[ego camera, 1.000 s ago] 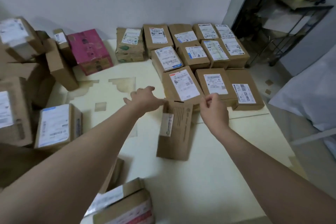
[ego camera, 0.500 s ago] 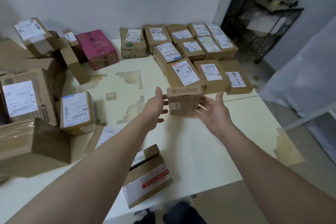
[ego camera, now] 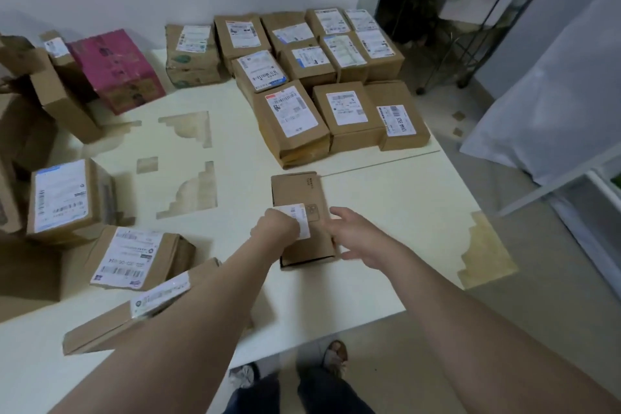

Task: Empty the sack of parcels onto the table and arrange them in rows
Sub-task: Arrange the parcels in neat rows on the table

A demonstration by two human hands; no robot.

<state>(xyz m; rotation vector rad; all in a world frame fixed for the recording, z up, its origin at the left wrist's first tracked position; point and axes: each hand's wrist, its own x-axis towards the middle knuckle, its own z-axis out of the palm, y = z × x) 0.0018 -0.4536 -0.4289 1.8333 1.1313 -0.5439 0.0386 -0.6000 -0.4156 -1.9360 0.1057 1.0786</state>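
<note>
A flat brown parcel with a small white label lies on the cream table, just in front of the arranged rows. My left hand grips its left edge at the label. My right hand clasps its right edge, thumb on top. Behind it, labelled brown parcels stand packed in rows at the back right, the nearest one almost touching the held parcel. Loose parcels lie scattered on the left side.
A pink box sits at the back left among piled cartons. Two labelled parcels lie under my left forearm near the front edge. A white fabric bulk and a dark metal rack stand right of the table.
The parcel was upright between my open palms, close to the rows. Now it lies flat on the table, nearer to me, with both hands on its edges.
</note>
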